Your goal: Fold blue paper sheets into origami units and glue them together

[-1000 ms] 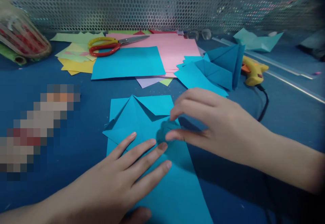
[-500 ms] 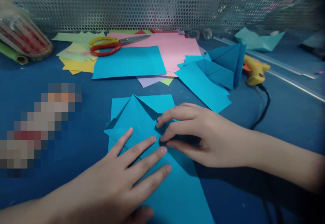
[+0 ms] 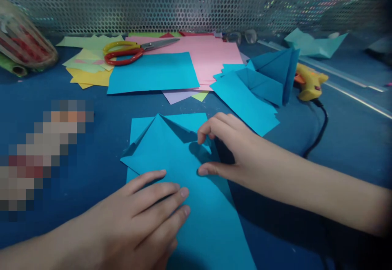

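Observation:
A partly folded blue paper sheet (image 3: 171, 147) lies on the blue table in front of me, with a triangular flap at its far end. My left hand (image 3: 143, 217) lies flat on the near part of the sheet, fingers stretched and pressing it down. My right hand (image 3: 226, 147) rests on the sheet's right edge, its fingers curled and fingertips touching a folded flap, thumb flat on the paper. I cannot tell whether the fingers pinch the flap.
Behind lie a flat blue sheet (image 3: 151, 73), pink paper (image 3: 214, 56), yellow and green sheets (image 3: 87, 64), red-and-yellow scissors (image 3: 134, 49), folded blue pieces (image 3: 260, 84), a yellow glue gun (image 3: 309, 83) with black cord, and a perforated metal wall (image 3: 183, 1).
My right hand rose from pressing flat on the sheet to curled fingertips on the flap's edge. My left hand slid back toward me a little.

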Demonstrator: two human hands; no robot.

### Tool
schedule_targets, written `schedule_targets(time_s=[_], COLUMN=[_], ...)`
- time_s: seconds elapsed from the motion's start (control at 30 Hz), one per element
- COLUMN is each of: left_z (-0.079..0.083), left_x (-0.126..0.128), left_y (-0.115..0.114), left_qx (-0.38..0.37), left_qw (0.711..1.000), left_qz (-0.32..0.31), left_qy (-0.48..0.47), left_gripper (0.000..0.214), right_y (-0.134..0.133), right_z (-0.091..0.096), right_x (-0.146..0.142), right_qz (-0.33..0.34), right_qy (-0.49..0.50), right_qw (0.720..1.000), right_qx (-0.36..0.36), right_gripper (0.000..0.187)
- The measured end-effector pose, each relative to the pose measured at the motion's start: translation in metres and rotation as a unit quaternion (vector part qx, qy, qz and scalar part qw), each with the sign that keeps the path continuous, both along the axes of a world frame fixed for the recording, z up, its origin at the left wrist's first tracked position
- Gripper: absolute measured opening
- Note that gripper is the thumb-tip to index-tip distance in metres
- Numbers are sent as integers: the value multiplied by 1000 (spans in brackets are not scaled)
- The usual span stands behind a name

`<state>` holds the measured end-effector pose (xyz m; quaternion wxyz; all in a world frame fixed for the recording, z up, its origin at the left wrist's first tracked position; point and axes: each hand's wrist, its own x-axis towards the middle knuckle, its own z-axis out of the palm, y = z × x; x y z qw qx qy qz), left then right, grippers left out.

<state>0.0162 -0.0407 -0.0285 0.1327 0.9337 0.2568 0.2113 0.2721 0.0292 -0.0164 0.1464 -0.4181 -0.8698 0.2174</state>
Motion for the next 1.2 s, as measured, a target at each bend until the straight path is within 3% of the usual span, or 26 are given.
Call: schedule_targets(time_s=[0.2,0.37,0.47,0.7,0.9,1.03,1.1,1.2], left_z=[3,5,6,7,8,6,5,2], left_x=[0,0,2,7,8,4,3,4], left_y=[1,5,8,10,12,18,19,15], left_qx=[-94,-113,-108,-77,-10,-119,-151,-140], left_qw=[990,987,988,993,998,990,985,984], left_qz=[13,10,27,56,43,64,70,93], left_qy=[-104,-117,-105,-66,-34,-37,-38,-55], left_gripper=[31,30,28,30,20,19,19,21], right_y=[16,11,11,10,-1,6,11,11], right_z=[14,21,13,1,6,1,-2,-5], right_x=[18,11,7,1,-4,-2,-1,0], right_qz=[8,200,276,289,280,176,179,215], right_qy=[-37,63,28,-34,32,88,98,81], right_qw=[999,978,959,927,950,967,970,968], right_qx=[18,19,48,236,131,163,131,102], right_gripper=[27,13,15,49,36,21,21,19])
